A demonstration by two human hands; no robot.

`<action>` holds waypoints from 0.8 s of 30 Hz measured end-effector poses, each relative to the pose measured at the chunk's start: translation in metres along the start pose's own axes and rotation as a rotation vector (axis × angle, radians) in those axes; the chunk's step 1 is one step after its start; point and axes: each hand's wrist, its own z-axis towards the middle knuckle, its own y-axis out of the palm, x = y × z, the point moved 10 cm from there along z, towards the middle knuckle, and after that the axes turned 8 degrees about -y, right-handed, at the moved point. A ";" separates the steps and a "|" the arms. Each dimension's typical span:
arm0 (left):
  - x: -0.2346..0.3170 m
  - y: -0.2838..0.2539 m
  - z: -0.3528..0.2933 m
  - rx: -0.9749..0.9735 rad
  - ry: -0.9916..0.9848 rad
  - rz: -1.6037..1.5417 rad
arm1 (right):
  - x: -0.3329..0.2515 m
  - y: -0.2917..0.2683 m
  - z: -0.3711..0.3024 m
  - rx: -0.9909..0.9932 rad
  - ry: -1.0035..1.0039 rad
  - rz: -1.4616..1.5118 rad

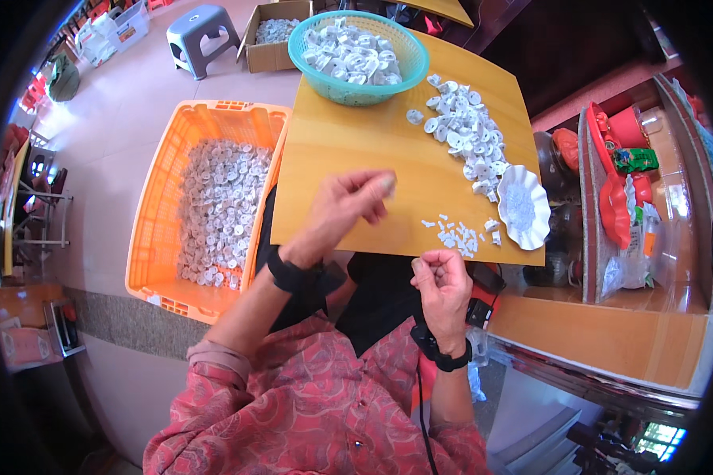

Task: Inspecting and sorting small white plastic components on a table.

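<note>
My left hand (352, 202) hovers over the middle of the yellow-brown table (348, 142). Its thumb and forefinger come together, slightly blurred, and anything between them is too small to make out. Low at the table's front edge is my right hand (444, 286), its fingers curled and the thumb pressed against them; what it may hold is hidden. Just beyond it lie several tiny white plastic pieces (458, 237). Farther back on the right spreads a heap of white round plastic parts (469, 131). A white scalloped dish (537, 202) holds small clear or whitish pieces.
A turquoise basket (297, 59) full of white parts stands at the table's far edge. Left of the table, an orange crate (154, 214) holds many similar parts. Behind are a cardboard box (273, 59) and a grey stool (198, 28). A cluttered shelf (590, 206) borders the right.
</note>
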 end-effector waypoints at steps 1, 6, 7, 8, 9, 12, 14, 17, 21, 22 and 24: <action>0.017 -0.008 0.009 0.057 0.030 0.008 | -0.001 -0.002 -0.002 0.003 0.003 -0.018; 0.098 -0.046 0.072 0.156 0.231 0.064 | -0.015 0.000 -0.010 -0.046 -0.029 -0.094; 0.113 -0.052 0.078 0.211 0.251 0.045 | -0.025 0.006 -0.010 -0.089 -0.080 -0.117; 0.119 -0.069 0.091 0.247 0.250 0.027 | -0.037 0.013 -0.011 -0.140 -0.133 -0.138; 0.125 -0.085 0.095 0.317 0.322 -0.013 | -0.047 0.019 -0.011 -0.172 -0.156 -0.127; 0.133 -0.074 0.087 0.417 0.451 0.005 | -0.068 0.021 -0.009 -0.208 -0.203 -0.055; 0.118 -0.052 0.071 0.368 0.458 0.082 | -0.089 0.030 -0.007 -0.300 -0.086 0.125; 0.077 -0.019 0.052 0.233 0.309 0.162 | -0.144 0.031 0.001 -0.384 -0.291 0.197; 0.034 -0.017 0.001 0.184 0.194 0.093 | -0.230 0.059 0.004 -0.535 -0.242 0.593; 0.020 -0.019 -0.006 0.181 0.177 0.099 | -0.228 0.054 0.005 -0.510 -0.230 0.586; -0.005 -0.017 -0.019 0.130 0.144 0.059 | -0.235 0.067 -0.020 -0.421 -0.206 0.606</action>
